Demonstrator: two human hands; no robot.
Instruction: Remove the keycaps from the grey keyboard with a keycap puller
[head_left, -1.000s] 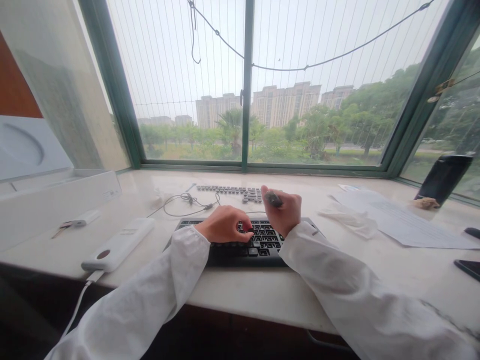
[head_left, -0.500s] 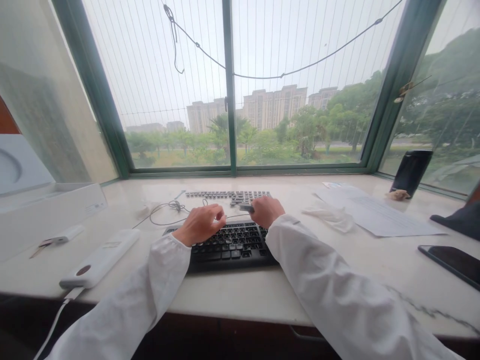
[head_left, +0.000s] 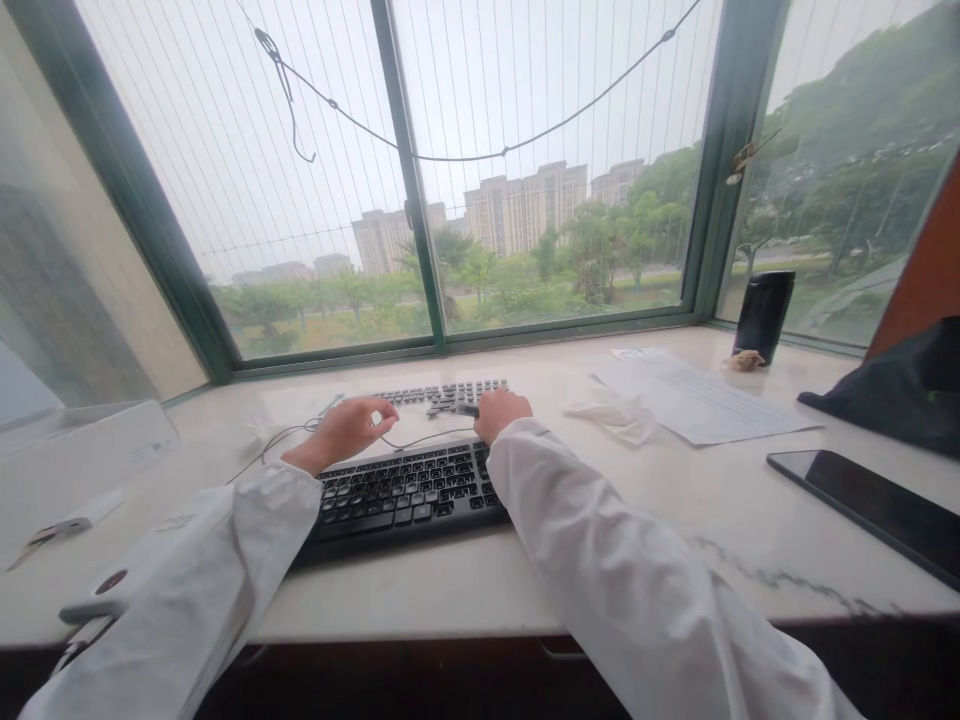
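A black keyboard [head_left: 405, 490] lies at a slant on the light countertop, its key grid partly without keycaps. Over its far left part, my left hand [head_left: 341, 432] is raised with thumb and finger curled together in a pinch; whatever may be between them is too small to make out. My right hand [head_left: 504, 412] is closed around a small dark object [head_left: 468, 409] that pokes out to the left, its kind unclear. Beyond both hands, loose keycaps [head_left: 450, 393] sit in rows. The keyboard's thin cable [head_left: 427, 437] runs behind it.
At left are a white power bank [head_left: 142, 560], a key with a white fob [head_left: 75, 522] and a white box [head_left: 90, 440]. Crumpled tissue [head_left: 619, 418], printed paper [head_left: 697, 400], a phone [head_left: 862, 510] and a black can [head_left: 763, 315] stand or lie right. A window [head_left: 525, 330] closes the back.
The view has turned to the right and tilted. My left hand has lifted and moved away from the keys, farther from my right hand, which keeps its hold on the dark object.
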